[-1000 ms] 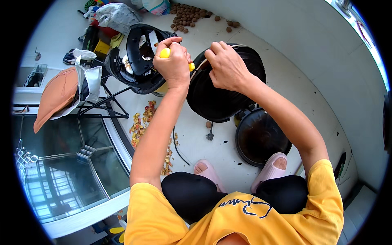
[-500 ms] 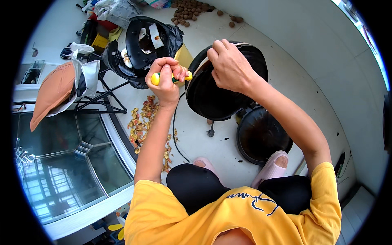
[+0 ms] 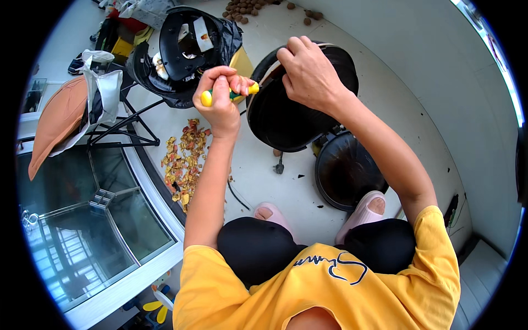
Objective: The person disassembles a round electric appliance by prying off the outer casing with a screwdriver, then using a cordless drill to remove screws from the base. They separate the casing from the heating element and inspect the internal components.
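Observation:
My left hand (image 3: 219,107) is closed round a yellow-and-green screwdriver handle (image 3: 207,98). Its yellow front end meets the left rim of a black round electric griddle's raised half (image 3: 286,124); the tip itself cannot be made out. On the upper part of that same rim, my right hand (image 3: 313,71) has its fingers bent over the edge, and a pale strip runs along there. The griddle's other half (image 3: 349,170) lies on the floor near my right foot, joined at the hinge. Its inside is dark with brown stains.
Left of the griddle, black plastic parts (image 3: 177,55) sit on a bin lined with a black bag. Dried peel pieces (image 3: 184,159) are scattered on the floor by a glass-panelled door (image 3: 132,220). A power plug (image 3: 279,166), an orange-seated folding chair (image 3: 58,118) and round brown nuts (image 3: 247,8) lie around.
The view has shifted a little, so the floor things appear higher and further left. Both hands keep their hold, and the screwdriver stays at the griddle's rim.

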`<action>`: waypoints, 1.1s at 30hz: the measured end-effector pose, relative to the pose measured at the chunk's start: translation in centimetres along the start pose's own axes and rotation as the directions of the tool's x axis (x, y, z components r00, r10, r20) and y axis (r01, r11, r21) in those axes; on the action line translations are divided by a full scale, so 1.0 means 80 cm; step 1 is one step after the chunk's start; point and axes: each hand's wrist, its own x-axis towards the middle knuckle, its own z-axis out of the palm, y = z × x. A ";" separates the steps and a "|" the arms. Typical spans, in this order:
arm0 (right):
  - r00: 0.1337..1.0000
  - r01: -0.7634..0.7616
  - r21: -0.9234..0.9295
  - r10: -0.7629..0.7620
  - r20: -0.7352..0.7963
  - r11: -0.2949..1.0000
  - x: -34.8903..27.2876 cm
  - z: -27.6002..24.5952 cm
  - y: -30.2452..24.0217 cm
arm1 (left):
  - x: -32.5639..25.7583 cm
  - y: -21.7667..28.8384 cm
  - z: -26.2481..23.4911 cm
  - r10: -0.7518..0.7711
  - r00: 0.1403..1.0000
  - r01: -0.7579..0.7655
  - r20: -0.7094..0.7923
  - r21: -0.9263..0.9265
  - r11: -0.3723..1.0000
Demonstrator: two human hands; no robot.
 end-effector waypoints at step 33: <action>0.997 -0.081 -0.095 0.079 -0.020 0.992 0.007 0.028 -0.002 | 0.050 -0.029 0.020 -0.026 0.998 0.036 -0.064 0.147 0.989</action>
